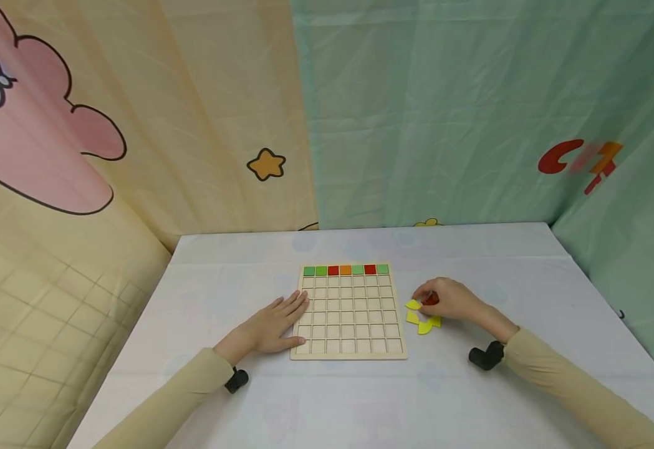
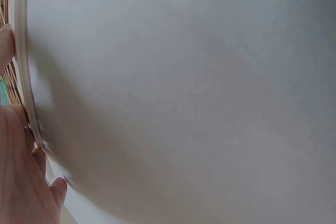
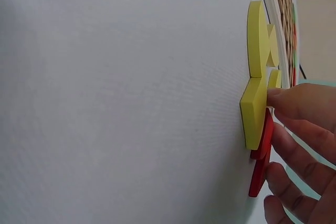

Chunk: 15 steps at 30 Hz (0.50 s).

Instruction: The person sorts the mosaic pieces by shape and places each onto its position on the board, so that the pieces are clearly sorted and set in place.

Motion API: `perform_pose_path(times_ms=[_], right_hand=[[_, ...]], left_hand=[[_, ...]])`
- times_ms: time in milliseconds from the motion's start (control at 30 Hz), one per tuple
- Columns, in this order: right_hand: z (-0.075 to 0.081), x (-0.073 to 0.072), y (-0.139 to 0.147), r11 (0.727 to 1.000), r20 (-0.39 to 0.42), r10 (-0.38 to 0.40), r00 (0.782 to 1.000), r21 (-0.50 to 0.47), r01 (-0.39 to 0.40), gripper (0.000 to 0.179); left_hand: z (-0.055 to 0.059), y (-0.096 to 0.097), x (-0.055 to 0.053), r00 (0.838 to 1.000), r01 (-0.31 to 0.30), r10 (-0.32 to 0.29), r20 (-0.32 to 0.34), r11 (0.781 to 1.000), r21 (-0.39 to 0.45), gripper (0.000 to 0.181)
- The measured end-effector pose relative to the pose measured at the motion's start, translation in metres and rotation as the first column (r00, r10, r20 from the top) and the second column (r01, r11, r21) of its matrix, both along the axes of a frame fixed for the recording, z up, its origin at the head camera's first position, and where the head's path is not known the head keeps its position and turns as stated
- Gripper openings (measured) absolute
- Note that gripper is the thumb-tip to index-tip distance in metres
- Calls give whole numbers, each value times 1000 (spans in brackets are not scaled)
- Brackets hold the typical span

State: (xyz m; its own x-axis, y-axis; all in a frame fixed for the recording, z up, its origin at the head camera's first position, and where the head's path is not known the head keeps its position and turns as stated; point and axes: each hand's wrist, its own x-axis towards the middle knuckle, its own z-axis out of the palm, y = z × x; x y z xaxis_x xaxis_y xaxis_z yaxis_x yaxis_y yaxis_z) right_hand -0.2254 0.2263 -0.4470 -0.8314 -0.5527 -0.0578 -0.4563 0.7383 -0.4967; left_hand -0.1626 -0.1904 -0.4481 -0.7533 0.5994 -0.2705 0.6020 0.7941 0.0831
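A square wooden grid board [image 1: 349, 357] lies flat on the table, its far row filled with green, red and orange square tiles [image 1: 346, 270]. My left hand [image 1: 275, 324] rests with spread fingers on the board's left edge; the left wrist view catches part of this hand [image 2: 26, 182] beside the rim. Right of the board, my right hand [image 1: 449, 299] curls its fingers and thumb round a red piece [image 1: 431, 299]. Yellow pieces [image 1: 424, 327] lie around the fingertips. The right wrist view shows red pieces [image 3: 260, 177] against the fingers, behind a yellow piece [image 3: 254, 114].
A white cloth covers the table [image 1: 315, 405]. Printed curtains [image 1: 444, 112] hang along its back and sides. Black wrist cameras [image 1: 486, 355] sit at both sleeve cuffs.
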Motion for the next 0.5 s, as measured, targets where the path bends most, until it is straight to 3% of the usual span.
perform_pose_path(times_ms=[500], right_hand=[[-3, -2, 7, 998, 24, 60, 998, -1, -60, 26]], left_hand=[[-1, -1, 0, 1000, -7, 7, -1, 1000, -14, 85]])
